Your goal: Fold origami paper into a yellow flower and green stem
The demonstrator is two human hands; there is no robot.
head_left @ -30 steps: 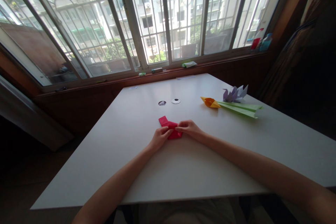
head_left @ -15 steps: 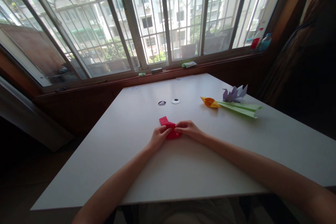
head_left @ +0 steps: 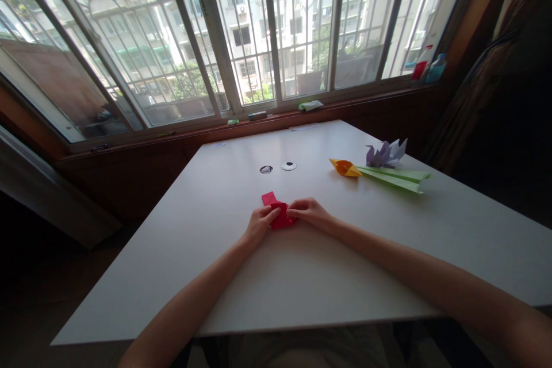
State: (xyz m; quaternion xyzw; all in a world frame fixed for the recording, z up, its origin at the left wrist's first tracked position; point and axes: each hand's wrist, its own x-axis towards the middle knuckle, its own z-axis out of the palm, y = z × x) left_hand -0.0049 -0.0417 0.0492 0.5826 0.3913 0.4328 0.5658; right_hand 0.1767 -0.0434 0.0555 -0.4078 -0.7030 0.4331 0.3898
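A piece of folded red paper (head_left: 281, 217) lies on the white table (head_left: 241, 293) in front of me, with a flat square flap sticking out at its upper left. My left hand (head_left: 261, 223) grips its left side, thumb on top. At the right edge, my right hand (head_left: 309, 210) pinches the paper between thumb and fingers. Both hands rest low, close to the tabletop. The fingertips of the right hand partly cover that edge, so its fold there is hard to make out.
Beyond the paper are two round table holes, a left one (head_left: 266, 169) and a right one (head_left: 288, 166). To the right lie a yellow paper boat (head_left: 345, 168), a pale green paper plane (head_left: 394, 177) and purple paper cranes (head_left: 385, 153). Barred windows and a sill (head_left: 194, 129) stand behind.
The red paper's near part now lies slightly flatter and further left under my fingers. Both hands keep nearly the same place; the other things have not moved.
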